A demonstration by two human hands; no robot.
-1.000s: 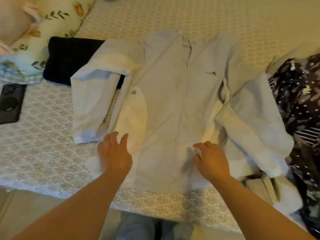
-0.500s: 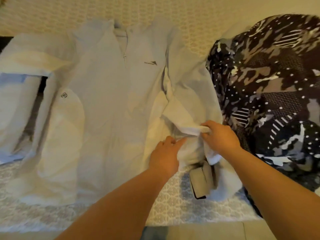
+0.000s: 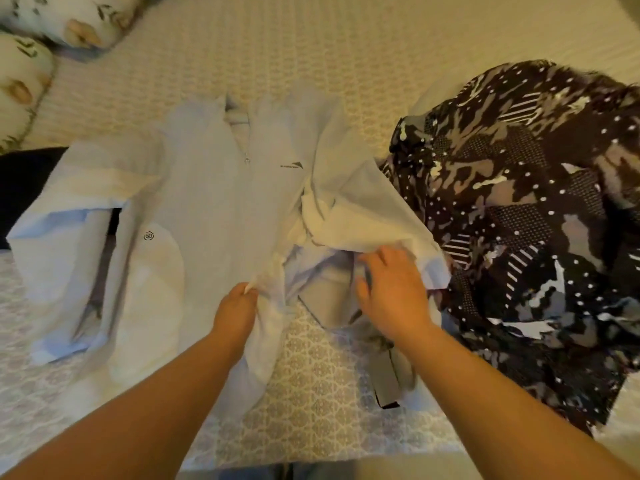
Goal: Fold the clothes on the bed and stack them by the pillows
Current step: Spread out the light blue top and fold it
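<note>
The light blue zip-neck top [image 3: 214,216] lies face up across the patterned bedspread [image 3: 329,386], collar away from me, well short of the floral pillows [image 3: 41,39] at the far left where the stack belongs. Its sleeve on my right is bunched and twisted over the side seam, and that's the trouble spot.

Biggest risk as I see it: if I pull that sleeve across now, the crumple gets folded in and the whole side goes lumpy. The grey strapped garment [image 3: 388,372] sits partly under the hem and my right wrist, so a careless drag could sweep it into the fold. The dark patterned garment [image 3: 519,220] is heaped right against the sleeve; the cuff could snag on it or tug it over. And the other sleeve lies over a dark folded item [image 3: 24,188] at the left edge, so shifting the top may disturb that.

My left hand [image 3: 235,310] has fingers curled, pinching a ridge of the top's fabric near the lower side seam, gripping firmly. My right hand [image 3: 391,292] is spread, fingers fairly straight, reaching under the lifted edge of the bunched sleeve; it touches the cloth, and I see no grip there, though the fingertips are partly hidden by fabric.
</note>
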